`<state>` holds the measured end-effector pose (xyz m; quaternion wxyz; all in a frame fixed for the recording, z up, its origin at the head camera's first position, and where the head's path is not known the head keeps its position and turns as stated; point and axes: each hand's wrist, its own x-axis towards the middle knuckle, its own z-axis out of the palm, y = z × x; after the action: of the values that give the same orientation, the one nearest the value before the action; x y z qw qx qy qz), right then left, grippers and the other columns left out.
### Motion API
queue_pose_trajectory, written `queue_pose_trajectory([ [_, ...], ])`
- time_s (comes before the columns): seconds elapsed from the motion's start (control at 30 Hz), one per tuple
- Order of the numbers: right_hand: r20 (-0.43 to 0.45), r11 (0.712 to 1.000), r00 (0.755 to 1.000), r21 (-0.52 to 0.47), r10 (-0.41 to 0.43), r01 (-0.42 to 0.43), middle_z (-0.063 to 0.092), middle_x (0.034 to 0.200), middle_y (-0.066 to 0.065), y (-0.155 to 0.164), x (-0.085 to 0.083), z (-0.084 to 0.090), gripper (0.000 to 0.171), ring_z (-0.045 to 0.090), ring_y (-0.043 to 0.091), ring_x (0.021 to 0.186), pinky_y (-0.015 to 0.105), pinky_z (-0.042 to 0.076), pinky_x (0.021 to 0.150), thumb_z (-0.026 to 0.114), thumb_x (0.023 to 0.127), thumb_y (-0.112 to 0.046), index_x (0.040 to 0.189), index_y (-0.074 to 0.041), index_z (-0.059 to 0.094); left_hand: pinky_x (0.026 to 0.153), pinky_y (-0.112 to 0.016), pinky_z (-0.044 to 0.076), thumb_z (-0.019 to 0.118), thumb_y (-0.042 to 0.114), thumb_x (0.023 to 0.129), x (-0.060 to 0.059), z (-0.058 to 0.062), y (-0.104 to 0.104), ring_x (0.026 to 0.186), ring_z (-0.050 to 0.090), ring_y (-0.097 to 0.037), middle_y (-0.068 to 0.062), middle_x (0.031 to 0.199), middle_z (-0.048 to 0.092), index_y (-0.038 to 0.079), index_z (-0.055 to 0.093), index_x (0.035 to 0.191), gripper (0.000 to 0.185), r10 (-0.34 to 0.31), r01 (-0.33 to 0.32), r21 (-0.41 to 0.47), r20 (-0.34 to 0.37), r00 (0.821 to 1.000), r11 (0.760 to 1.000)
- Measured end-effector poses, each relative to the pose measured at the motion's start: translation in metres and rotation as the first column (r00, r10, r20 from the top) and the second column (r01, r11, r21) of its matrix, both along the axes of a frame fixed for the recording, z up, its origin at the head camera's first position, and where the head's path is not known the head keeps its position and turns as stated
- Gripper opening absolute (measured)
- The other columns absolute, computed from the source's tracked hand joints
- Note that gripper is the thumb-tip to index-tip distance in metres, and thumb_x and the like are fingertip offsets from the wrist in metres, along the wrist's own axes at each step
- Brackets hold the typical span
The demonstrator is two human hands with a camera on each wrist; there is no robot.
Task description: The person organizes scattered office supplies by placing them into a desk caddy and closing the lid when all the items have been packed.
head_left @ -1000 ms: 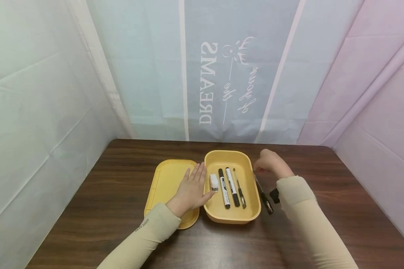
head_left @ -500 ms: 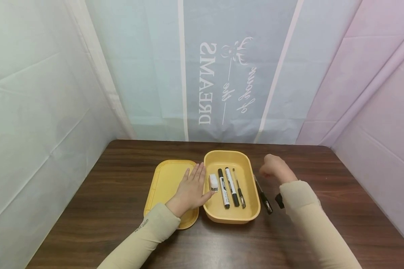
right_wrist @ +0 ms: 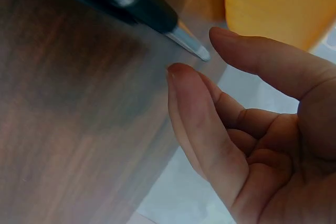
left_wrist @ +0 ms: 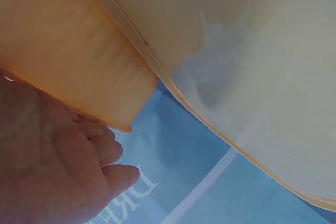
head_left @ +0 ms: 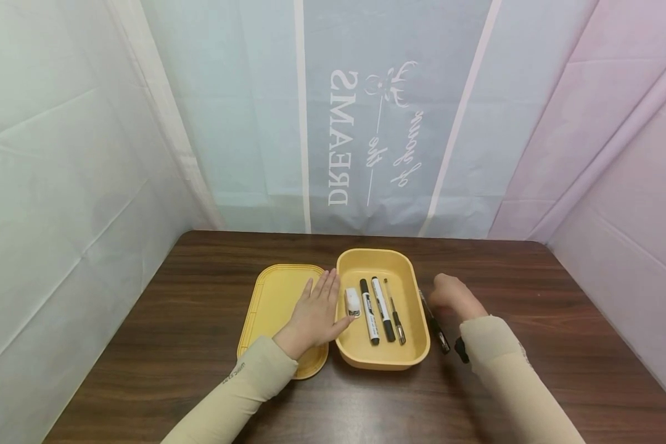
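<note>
Since a second ago the right hand [head_left: 454,297] has drawn back from the far right rim of the yellow tray [head_left: 416,345] and come down toward the black pen [head_left: 434,322] on the worktop [head_left: 144,370]; everything else has kept its place.

Head view: the pen lies just right of the tray at centre frame, with the right hand at its far end, fingers curled loosely and holding nothing that shows. A small black piece [head_left: 462,349] sits by the right sleeve. The left hand [head_left: 316,314] rests flat, fingers straight, on the yellow lid [head_left: 269,302] left of the tray, its thumb at the tray's wall. Inside the tray lie a white eraser [head_left: 353,302], two black-and-white markers [head_left: 369,311], [head_left: 383,308] and a thin pen [head_left: 395,317], side by side.

Left wrist view: the left hand [left_wrist: 47,166] fills the lower left, fingers relaxed, against the tray's orange wall [left_wrist: 68,56].

Right wrist view: the pen's metal tip [right_wrist: 189,43] points between thumb and forefinger of the right hand [right_wrist: 252,129], which stand apart and do not yet touch it. The pen looks light, stiff and smooth, likely to roll; a pinch on the black barrel behind the tip would probably hold best.
</note>
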<state>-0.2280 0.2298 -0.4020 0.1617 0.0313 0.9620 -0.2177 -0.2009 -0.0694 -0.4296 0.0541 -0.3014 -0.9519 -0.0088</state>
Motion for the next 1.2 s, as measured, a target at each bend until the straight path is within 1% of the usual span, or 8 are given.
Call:
queue_pose_trajectory([
  [0.13,-0.036,1.0,0.999,-0.015,0.002,-0.002,0.045,0.058,0.005,0.0,0.0,-0.009,0.013,0.038,0.013,0.044,0.026,0.036,0.045,0.057,0.065,0.002,0.066,-0.005,0.046,0.112,-0.048,0.018,0.037,0.057,0.094,0.0,0.0,0.0,0.141,0.017,-0.032,-0.021,0.153,0.02,-0.006,0.023,0.146,0.083,0.002,-0.002,-0.004,-0.004,1.0,1.0],
  [0.3,-0.082,1.0,0.997,-0.011,0.004,-0.005,0.047,0.057,0.004,0.0,0.002,-0.017,0.017,0.041,0.013,0.044,0.026,0.037,0.044,0.058,0.063,0.0,0.062,-0.008,0.043,0.112,-0.048,0.018,0.037,0.057,0.094,0.0,0.0,0.0,0.141,0.017,-0.033,-0.021,0.153,0.019,-0.007,0.023,0.146,0.083,0.001,-0.001,-0.004,0.0,1.0,1.0],
  [0.43,-0.089,1.0,0.996,-0.014,-0.017,0.015,0.048,0.056,0.005,-0.002,0.003,-0.019,0.018,0.046,0.014,0.044,0.026,0.04,0.045,0.058,0.066,0.0,0.062,-0.008,0.042,0.112,-0.048,0.018,0.038,0.057,0.094,0.0,-0.001,0.0,0.141,0.017,-0.033,-0.021,0.153,0.019,-0.007,0.024,0.146,0.083,0.002,-0.002,-0.002,-0.002,1.0,1.0],
  [0.53,-0.085,0.999,0.996,-0.027,-0.031,0.028,0.045,0.054,0.003,-0.002,0.003,-0.021,0.022,0.047,0.015,0.045,0.026,0.041,0.045,0.058,0.067,-0.001,0.062,-0.009,0.039,0.112,-0.048,0.018,0.038,0.057,0.094,0.0,-0.001,0.0,0.141,0.017,-0.032,-0.021,0.153,0.019,-0.006,0.024,0.146,0.083,0.003,-0.003,-0.002,0.002,1.0,1.0],
  [0.77,-0.093,0.996,0.994,-0.067,-0.058,0.052,0.047,0.057,0.006,0.0,0.003,-0.024,0.021,0.051,0.015,0.045,0.027,0.045,0.048,0.059,0.065,-0.001,0.064,-0.008,0.039,0.112,-0.048,0.017,0.037,0.057,0.094,0.0,-0.001,0.0,0.142,0.016,-0.032,-0.02,0.154,0.018,-0.006,0.023,0.146,0.083,0.006,-0.006,-0.006,0.007,1.0,1.0],
  [0.87,-0.085,0.994,0.994,-0.089,-0.069,0.062,0.047,0.053,0.004,0.002,0.002,-0.025,0.025,0.052,0.014,0.044,0.027,0.046,0.048,0.061,0.065,-0.002,0.061,-0.01,0.037,0.112,-0.048,0.017,0.037,0.057,0.095,0.001,0.001,0.0,0.142,0.016,-0.032,-0.02,0.154,0.018,-0.006,0.021,0.147,0.083,0.007,-0.007,-0.009,0.008,1.0,1.0],
  [1.03,-0.06,0.98,0.993,-0.181,-0.099,0.087,0.044,0.045,-0.001,0.005,0.001,-0.026,0.035,0.053,0.013,0.043,0.028,0.05,0.049,0.065,0.064,-0.001,0.051,-0.015,0.035,0.112,-0.048,0.017,0.037,0.056,0.095,0.001,0.001,0.0,0.141,0.016,-0.033,-0.021,0.153,0.018,-0.006,0.021,0.147,0.083,0.004,-0.004,-0.011,0.008,1.0,1.0],
  [1.2,-0.013,0.943,0.994,-0.317,-0.113,0.103,0.042,0.042,-0.003,0.01,0.003,-0.027,0.037,0.048,0.012,0.042,0.028,0.051,0.049,0.064,0.067,0.003,0.045,-0.014,0.039,0.112,-0.048,0.018,0.038,0.055,0.095,0.0,0.001,0.0,0.141,0.018,-0.033,-0.021,0.153,0.019,-0.007,0.022,0.146,0.082,-0.002,0.002,-0.005,0.006,1.0,1.0],
])
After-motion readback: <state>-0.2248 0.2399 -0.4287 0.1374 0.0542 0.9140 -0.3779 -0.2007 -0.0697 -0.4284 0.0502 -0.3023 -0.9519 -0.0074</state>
